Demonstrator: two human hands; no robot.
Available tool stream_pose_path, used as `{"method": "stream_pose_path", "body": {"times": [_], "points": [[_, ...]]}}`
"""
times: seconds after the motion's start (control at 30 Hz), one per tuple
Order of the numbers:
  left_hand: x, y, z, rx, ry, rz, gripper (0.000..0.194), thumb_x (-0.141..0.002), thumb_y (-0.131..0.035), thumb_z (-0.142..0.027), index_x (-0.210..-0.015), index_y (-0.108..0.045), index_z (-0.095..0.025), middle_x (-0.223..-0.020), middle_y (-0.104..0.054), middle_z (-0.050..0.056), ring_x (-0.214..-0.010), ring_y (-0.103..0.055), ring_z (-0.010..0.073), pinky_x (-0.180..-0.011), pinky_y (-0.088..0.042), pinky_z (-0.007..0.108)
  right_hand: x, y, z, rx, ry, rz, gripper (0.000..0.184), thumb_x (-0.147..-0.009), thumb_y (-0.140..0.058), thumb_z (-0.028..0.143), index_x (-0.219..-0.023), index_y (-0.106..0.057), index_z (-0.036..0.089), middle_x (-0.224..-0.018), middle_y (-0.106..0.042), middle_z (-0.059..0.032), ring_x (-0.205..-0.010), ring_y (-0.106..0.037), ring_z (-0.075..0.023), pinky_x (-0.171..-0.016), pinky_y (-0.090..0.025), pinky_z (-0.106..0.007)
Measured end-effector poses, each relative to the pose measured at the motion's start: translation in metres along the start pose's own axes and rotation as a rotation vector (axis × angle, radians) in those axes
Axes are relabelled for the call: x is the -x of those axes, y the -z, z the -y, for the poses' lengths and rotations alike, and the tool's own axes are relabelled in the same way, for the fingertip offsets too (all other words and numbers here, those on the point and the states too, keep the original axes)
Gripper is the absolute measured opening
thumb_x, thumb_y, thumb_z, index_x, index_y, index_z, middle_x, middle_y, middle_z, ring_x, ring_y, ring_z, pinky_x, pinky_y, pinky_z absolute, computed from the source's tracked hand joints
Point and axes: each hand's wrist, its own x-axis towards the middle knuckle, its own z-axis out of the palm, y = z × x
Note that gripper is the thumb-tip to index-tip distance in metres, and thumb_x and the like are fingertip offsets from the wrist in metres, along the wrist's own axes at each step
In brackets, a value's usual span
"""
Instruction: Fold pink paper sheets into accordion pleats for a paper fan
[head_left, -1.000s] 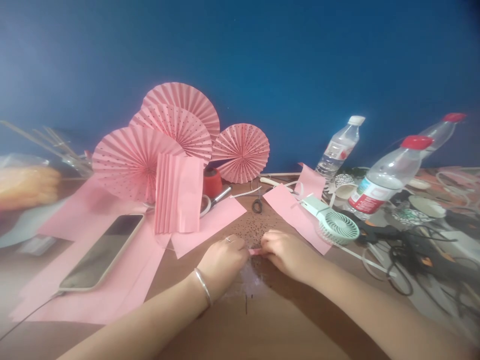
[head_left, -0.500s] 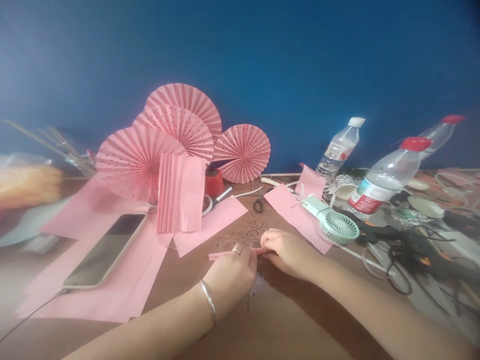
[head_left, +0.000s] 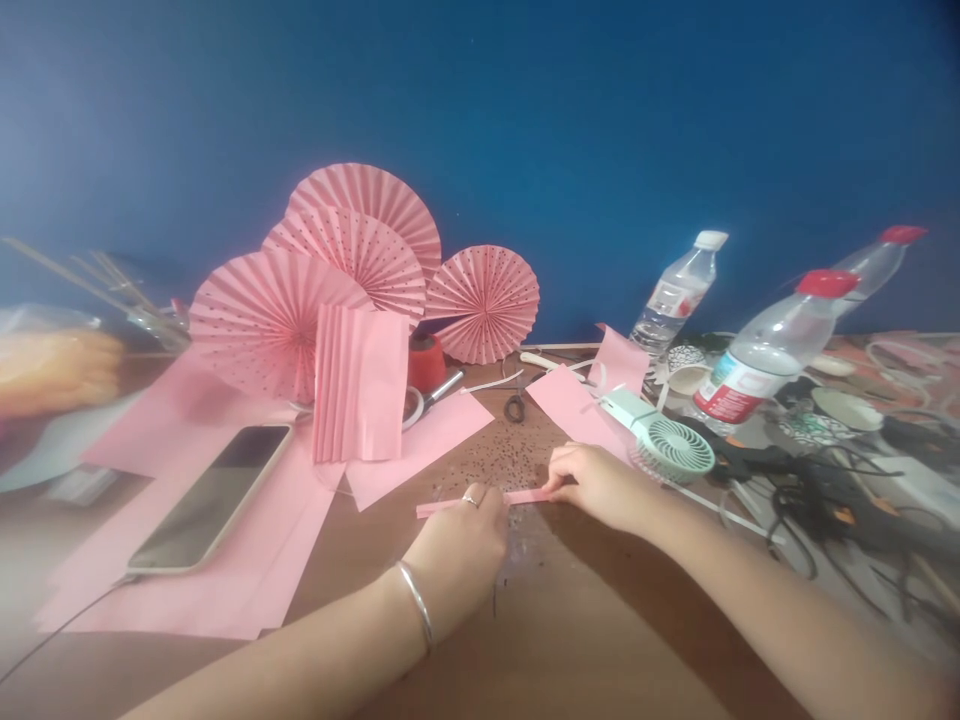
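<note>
A narrow folded strip of pink paper (head_left: 528, 496) lies level, low over the wooden table. My left hand (head_left: 465, 540), with a ring and a silver bangle, is closed around its middle, and a short end sticks out to the left. At the right end, my right hand (head_left: 589, 484) pinches the strip between thumb and fingers. Small dark specks (head_left: 487, 455) are scattered on the table just beyond the hands. Behind my left hand stands a pleated pink paper (head_left: 360, 385), partly folded.
Round pink paper fans (head_left: 487, 305) lean against the blue wall. A phone (head_left: 210, 500) rests on pink sheets (head_left: 187, 605) at left. To the right are a mint handheld fan (head_left: 671, 445), a red-capped bottle (head_left: 772, 350), a white-capped bottle (head_left: 679, 295) and tangled black cables (head_left: 817, 500).
My right hand has slid rightward along the strip to its end, so more pink paper shows between the hands. My left hand stays nearly in place.
</note>
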Motion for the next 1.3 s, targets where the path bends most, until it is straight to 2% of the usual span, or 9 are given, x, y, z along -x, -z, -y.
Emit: {"method": "stream_pose_path", "body": {"times": [0.2, 0.3, 0.43, 0.57, 0.7, 0.93, 1.07, 1.17, 1.3], "points": [[-0.003, -0.003, 0.005, 0.073, 0.053, -0.008, 0.023, -0.076, -0.043, -0.009, -0.095, -0.056, -0.012, -0.081, -0.051, 0.009, -0.075, -0.049, 0.0233, -0.051, -0.048, 0.032, 0.001, 0.010, -0.008, -0.018, 0.001, 0.090, 0.012, -0.074, -0.062, 0.030, -0.069, -0.068, 0.021, -0.073, -0.060, -0.0017, -0.071, -0.054, -0.0152, -0.064, -0.038, -0.026], [-0.010, -0.007, 0.017, 0.204, 0.063, -0.039, 0.018, -0.082, -0.041, -0.011, -0.083, -0.058, -0.016, -0.082, -0.052, 0.006, -0.078, -0.050, 0.0200, -0.063, -0.049, 0.032, 0.001, 0.013, -0.009, -0.077, 0.016, 0.131, 0.015, -0.072, -0.063, 0.034, -0.078, -0.070, 0.022, -0.076, -0.060, -0.0014, -0.070, -0.055, -0.0143, -0.064, -0.040, -0.026], [-0.016, -0.008, 0.031, 0.334, 0.046, -0.049, 0.016, -0.082, -0.044, -0.009, -0.082, -0.058, -0.014, -0.093, -0.054, 0.005, -0.083, -0.050, 0.0165, -0.074, -0.046, 0.028, -0.002, 0.011, -0.008, -0.134, 0.064, 0.089, 0.013, -0.073, -0.063, 0.030, -0.078, -0.069, 0.020, -0.075, -0.060, -0.0014, -0.073, -0.056, -0.0146, -0.068, -0.041, -0.026], [-0.016, -0.005, 0.034, 0.379, 0.046, -0.014, 0.017, -0.084, -0.043, -0.012, -0.088, -0.059, -0.016, -0.083, -0.055, 0.004, -0.079, -0.050, 0.0161, -0.069, -0.046, 0.027, -0.004, 0.006, -0.009, -0.168, 0.049, 0.061, 0.009, -0.070, -0.066, 0.027, -0.075, -0.069, 0.020, -0.074, -0.060, -0.0007, -0.073, -0.056, -0.0141, -0.069, -0.041, -0.025], [-0.015, -0.004, 0.032, 0.328, 0.033, -0.006, 0.024, -0.084, -0.045, -0.014, -0.102, -0.058, -0.023, -0.078, -0.052, 0.002, -0.074, -0.050, 0.0150, -0.063, -0.044, 0.024, -0.006, 0.002, -0.012, -0.166, 0.004, 0.062, 0.007, -0.069, -0.067, 0.026, -0.072, -0.069, 0.020, -0.073, -0.059, 0.0004, -0.069, -0.055, -0.0128, -0.064, -0.041, -0.024], [-0.016, 0.000, 0.030, 0.268, -0.001, 0.006, 0.017, -0.083, -0.046, -0.013, -0.092, -0.059, -0.020, -0.081, -0.054, 0.003, -0.077, -0.050, 0.0164, -0.064, -0.044, 0.026, -0.003, 0.008, -0.009, -0.129, 0.005, 0.062, 0.011, -0.075, -0.061, 0.028, -0.079, -0.069, 0.022, -0.078, -0.061, -0.0008, -0.071, -0.056, -0.0131, -0.067, -0.042, -0.025], [-0.015, -0.002, 0.029, 0.231, 0.030, -0.025, 0.018, -0.082, -0.044, -0.012, -0.088, -0.059, -0.019, -0.080, -0.054, 0.003, -0.075, -0.050, 0.0185, -0.063, -0.045, 0.029, 0.001, 0.013, -0.004, -0.033, 0.092, 0.072, 0.014, -0.074, -0.062, 0.028, -0.086, -0.067, 0.022, -0.081, -0.061, -0.0004, -0.073, -0.056, -0.0131, -0.067, -0.042, -0.025], [-0.014, -0.003, 0.028, 0.228, 0.070, -0.021, 0.019, -0.082, -0.042, -0.011, -0.084, -0.060, -0.017, -0.081, -0.054, 0.005, -0.073, -0.050, 0.0194, -0.060, -0.046, 0.031, 0.002, 0.012, -0.004, -0.004, 0.182, 0.071, 0.017, -0.081, -0.054, 0.027, -0.091, -0.066, 0.020, -0.083, -0.061, -0.0023, -0.076, -0.055, -0.0136, -0.070, -0.042, -0.025], [-0.015, -0.002, 0.027, 0.218, 0.064, 0.006, 0.020, -0.080, -0.043, -0.007, -0.083, -0.060, -0.016, -0.084, -0.054, 0.006, -0.075, -0.050, 0.0187, -0.063, -0.046, 0.031, 0.001, 0.008, -0.007, 0.005, 0.215, 0.052, 0.023, -0.086, -0.047, 0.029, -0.093, -0.066, 0.019, -0.082, -0.060, -0.0036, -0.076, -0.055, -0.0138, -0.071, -0.042, -0.025]]}}
